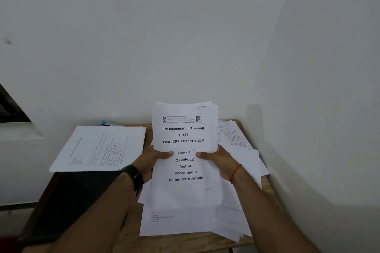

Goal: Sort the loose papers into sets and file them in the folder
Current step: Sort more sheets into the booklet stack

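I hold a stack of printed sheets (185,135) upright in front of me; its top page reads "Pre Examination Training (PET)". My left hand (153,160) grips the stack's left edge, thumb on the front. My right hand (218,159) grips the right edge the same way. Below the stack, loose papers (185,222) lie spread over the wooden table (197,242). More loose sheets (234,135) fan out at the right. A separate pile of papers (100,148) rests at the left on a dark folder (82,197).
White walls close in behind and to the right of the small table. A blue object (106,123) peeks out behind the left pile. A dark window opening (10,107) sits at the far left.
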